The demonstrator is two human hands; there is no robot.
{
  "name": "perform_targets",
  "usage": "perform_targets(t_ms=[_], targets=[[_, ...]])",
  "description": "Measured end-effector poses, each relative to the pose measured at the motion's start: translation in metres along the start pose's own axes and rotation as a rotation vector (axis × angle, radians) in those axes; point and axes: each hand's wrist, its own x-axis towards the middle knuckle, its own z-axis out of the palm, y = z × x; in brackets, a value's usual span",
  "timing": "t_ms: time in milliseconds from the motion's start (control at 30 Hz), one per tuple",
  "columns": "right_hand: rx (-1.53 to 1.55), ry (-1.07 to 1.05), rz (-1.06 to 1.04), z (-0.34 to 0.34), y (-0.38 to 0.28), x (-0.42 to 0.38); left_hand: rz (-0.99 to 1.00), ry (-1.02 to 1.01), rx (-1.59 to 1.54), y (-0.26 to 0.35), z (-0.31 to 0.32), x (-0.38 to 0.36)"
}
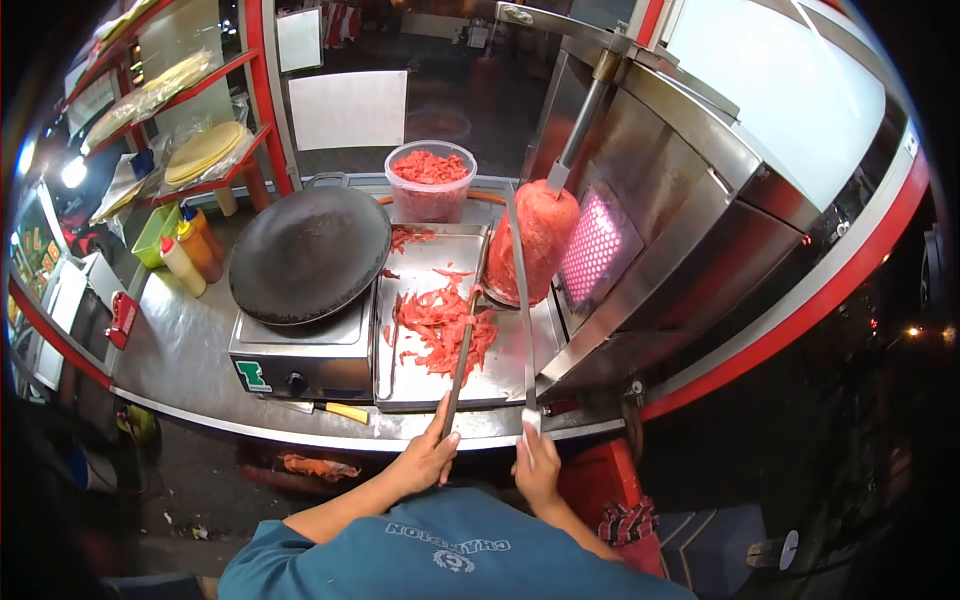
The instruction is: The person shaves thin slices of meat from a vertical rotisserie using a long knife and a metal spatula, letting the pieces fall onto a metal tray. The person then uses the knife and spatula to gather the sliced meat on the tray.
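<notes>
My left hand [428,456] is closed round the lower end of a long dark metal tool [464,365], whose upper part passes over the tray beside the meat cone. In my right hand [538,470] is the white handle of a long knife [524,290]; its blade reaches up across the front of the red meat cone [540,240] on the vertical spit. Sliced red meat [440,325] lies in a heap on the metal tray [510,375] below the cone. Behind the tray stands a clear tub [430,200] full of meat slices.
A round black griddle [310,255] sits on a burner left of the tray. Farther left are sauce bottles [200,245] and shelves with flatbreads [205,152]. The glowing heater [598,240] is right of the cone. A yellow-handled knife [345,411] lies at the counter's front edge.
</notes>
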Motion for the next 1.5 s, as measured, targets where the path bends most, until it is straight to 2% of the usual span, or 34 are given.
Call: perform_targets(t_ms=[67,133,167,300,367,467,533,633,700,800,867,1000,1100,1167,1233,1300,1367,1467,1500], targets=[[-0.113,0.023,-0.129,0.003,-0.018,0.058,0.012,0.025,0.030,0.001,0.004,0.003],[-0.071,-0.018,-0.029,0.005,-0.023,0.072,0.006,0.021,0.047,0.006,0.004,0.008],[-0.102,0.002,-0.063,0.001,-0.029,0.069,0.026,0.025,0.025,0.007,0.005,0.011],[-0.089,-0.008,0.042,-0.013,-0.005,-0.033,0.029,0.030,0.007,0.015,0.002,0.022],[-0.038,-0.014,0.113,-0.016,0.000,-0.055,0.059,0.014,-0.032,0.010,0.004,0.025],[-0.133,-0.011,-0.048,-0.007,-0.014,0.018,0.056,0.020,-0.036,0.011,0.006,0.026],[-0.160,-0.095,0.026,-0.005,-0.033,0.061,0.062,0.053,-0.035,0.012,0.011,0.033],[-0.159,-0.106,0.053,-0.012,-0.038,0.057,0.069,0.032,-0.108,0.027,0.009,0.040],[-0.202,-0.076,0.015,-0.024,-0.030,0.014,0.074,0.000,-0.162,0.025,0.002,0.043],[-0.090,-0.091,0.197,-0.036,-0.024,-0.053,0.097,-0.028,-0.269,0.025,0.001,0.048],[-0.159,-0.118,0.107,-0.035,-0.023,-0.032,0.088,-0.047,-0.364,0.028,0.004,0.047],[-0.269,-0.171,-0.039,-0.014,-0.044,0.069,0.055,-0.044,-0.555,0.029,0.011,0.057],[0.052,-0.293,0.398,-0.021,-0.076,0.062,0.033,-0.110,-0.710,0.034,0.003,0.058],[0.139,-0.287,0.404,-0.022,-0.062,0.005,0.012,-0.119,-0.708,0.025,-0.005,0.050],[0.178,-0.263,0.371,-0.030,-0.047,-0.020,0.013,-0.139,-0.674,0.008,-0.011,0.042],[0.205,-0.196,0.326,-0.022,-0.046,-0.019,0.010,-0.095,-0.483,0.005,-0.012,0.024],[0.137,-0.035,0.105,0.000,-0.035,0.018,0.003,-0.077,-0.330,-0.003,-0.011,0.003],[0.050,0.045,0.054,0.014,-0.042,0.072,-0.025,-0.044,-0.172,-0.008,0.000,-0.018],[-0.038,0.106,-0.080,0.010,-0.040,0.074,-0.045,-0.035,-0.135,-0.009,0.001,-0.023]])
